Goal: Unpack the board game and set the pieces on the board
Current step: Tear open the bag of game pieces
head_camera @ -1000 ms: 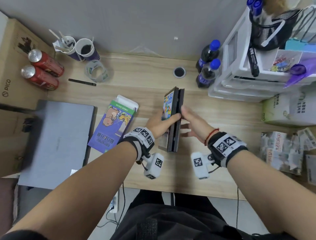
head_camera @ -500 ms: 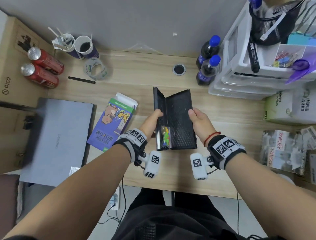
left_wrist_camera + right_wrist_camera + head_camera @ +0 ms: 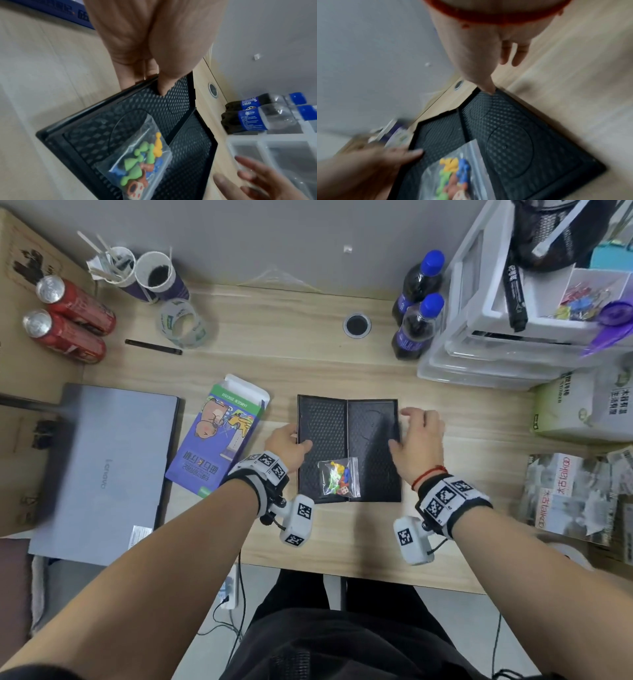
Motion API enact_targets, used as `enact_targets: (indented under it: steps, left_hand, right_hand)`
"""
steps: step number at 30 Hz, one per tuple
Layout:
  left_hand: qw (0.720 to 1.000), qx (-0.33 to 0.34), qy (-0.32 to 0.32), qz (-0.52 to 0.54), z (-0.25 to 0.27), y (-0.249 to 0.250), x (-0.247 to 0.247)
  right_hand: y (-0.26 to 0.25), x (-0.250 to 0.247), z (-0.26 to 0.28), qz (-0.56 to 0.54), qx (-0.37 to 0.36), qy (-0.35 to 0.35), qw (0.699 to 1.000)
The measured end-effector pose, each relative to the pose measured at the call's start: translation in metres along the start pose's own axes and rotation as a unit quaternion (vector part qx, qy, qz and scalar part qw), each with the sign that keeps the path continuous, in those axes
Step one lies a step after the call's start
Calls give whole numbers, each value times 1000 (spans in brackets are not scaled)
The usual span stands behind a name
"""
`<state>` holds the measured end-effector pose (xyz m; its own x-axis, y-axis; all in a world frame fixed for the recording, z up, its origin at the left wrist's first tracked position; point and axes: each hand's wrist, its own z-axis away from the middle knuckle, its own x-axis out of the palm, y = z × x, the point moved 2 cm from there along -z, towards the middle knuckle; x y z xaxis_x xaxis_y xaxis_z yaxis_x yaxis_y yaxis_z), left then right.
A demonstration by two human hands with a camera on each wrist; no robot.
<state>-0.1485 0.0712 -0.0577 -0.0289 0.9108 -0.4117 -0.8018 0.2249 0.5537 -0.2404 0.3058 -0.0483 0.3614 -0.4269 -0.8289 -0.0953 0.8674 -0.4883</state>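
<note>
Fingers: your left hand [image 3: 286, 447] pinches the board's left edge, thumb [image 3: 169, 75] on the textured face and the other fingers under the rim; your right hand [image 3: 416, 445] is spread loose at the right edge, thumb tip [image 3: 488, 86] touching the rim, gripping nothing.
Board [image 3: 373, 433]: it lies unfolded on the desk straight ahead of you, black dimpled side up, two halves meeting at a centre hinge.
Bag [image 3: 339, 477]: a clear zip bag lies on the board's near part, across the hinge; green, yellow, blue and red-brown pawns show inside, with a die at its near end.
Box [image 3: 219, 436]: the purple and green game box lies flat just left of the board, its far flap open.
Desk [image 3: 274, 337]: pale wood, carrying everything.
Laptop [image 3: 102, 470]: closed and grey, left of the box, hanging over the near desk edge.
Far left: two red cans [image 3: 68, 323] on their sides, two paper cups [image 3: 147, 277], a tape roll [image 3: 183, 323] and a black pen [image 3: 153, 347].
Far middle: a round cable hole [image 3: 357, 325].
Far right: two blue-capped bottles [image 3: 419, 313] beside clear stacked drawers [image 3: 479, 361].
Right edge: a pale green pack [image 3: 582, 405] and printed packets [image 3: 568, 498] nearer you.
</note>
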Motion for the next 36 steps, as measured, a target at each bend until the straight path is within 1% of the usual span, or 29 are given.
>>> enact_targets:
  steps: [1, 3, 4, 5, 6, 7, 9, 11, 12, 14, 16, 17, 18, 20, 22, 23, 25, 26, 27, 29, 33, 35, 36]
  left_hand:
    - [1000, 5, -8, 6, 0, 2, 1]
    - [1000, 18, -10, 9, -3, 0, 5]
    - [1000, 22, -4, 9, -5, -1, 6]
    - [1000, 24, 1, 12, -9, -4, 7]
    - [1000, 25, 5, 16, -9, -4, 6]
    - [999, 25, 9, 18, -8, -3, 5]
    - [999, 25, 21, 17, -5, 4, 1]
    - [998, 37, 46, 20, -1, 13, -6]
    - [996, 53, 63, 27, 2, 19, -11]
    - [988, 105, 85, 69, 9, 33, -22]
    - [974, 177, 84, 116, 18, 50, -35]
    - [967, 209, 82, 118, 21, 57, -41]
    - [964, 233, 83, 97, 22, 63, -47]
    - [957, 274, 82, 48, 22, 69, -54]
    - [948, 312, 56, 43, 22, 70, -53]
    - [941, 334, 40, 34, 22, 67, -50]
    - [923, 380, 23, -50, 26, 60, -41]
    - [907, 404, 18, -114, 28, 55, -36]
    - [888, 423, 4, -179, 31, 49, -32]
    - [860, 430, -26, -274, 31, 33, -23]
    - [819, 412, -65, -393, 19, 0, -15]
    - [800, 402, -89, -436, 14, -10, -13]
    - [795, 395, -101, -450, 13, -12, -12]
  right_hand:
    - [-11, 0, 2, 12, -56, -28, 998]
    - [-35, 7, 10, 44, -155, -133, 978]
    - [-44, 14, 15, 74, -183, -189, 962]
    - [-49, 21, 20, 109, -196, -229, 947]
    - [-51, 27, 22, 137, -195, -252, 938]
    - [-49, 32, 23, 155, -186, -257, 936]
    - [-42, 35, 21, 147, -166, -257, 941]
    - [-32, 27, 19, 79, -133, -252, 955]
    - [-25, 21, 17, 25, -106, -236, 966]
    - [-5, 2, 9, -75, -23, -157, 984]
    - [19, -15, -1, -130, 82, -95, 984]
    - [29, -22, -3, -183, 140, -84, 970]
    - [36, -29, -6, -264, 195, -74, 942]
    - [41, -40, -7, -416, 281, -77, 861]
    - [39, -46, -8, -511, 325, -90, 791]
    - [34, -47, -7, -548, 336, -103, 759]
    - [26, -40, -4, -597, 364, -130, 703]
    - [22, -34, -2, -606, 369, -152, 688]
    - [21, -27, 0, -610, 368, -176, 679]
    - [22, -18, 1, -591, 347, -197, 701]
    - [26, -11, 4, -534, 300, -163, 774]
    - [23, -7, 8, -495, 269, -144, 814]
    - [22, -5, 9, -474, 254, -139, 832]
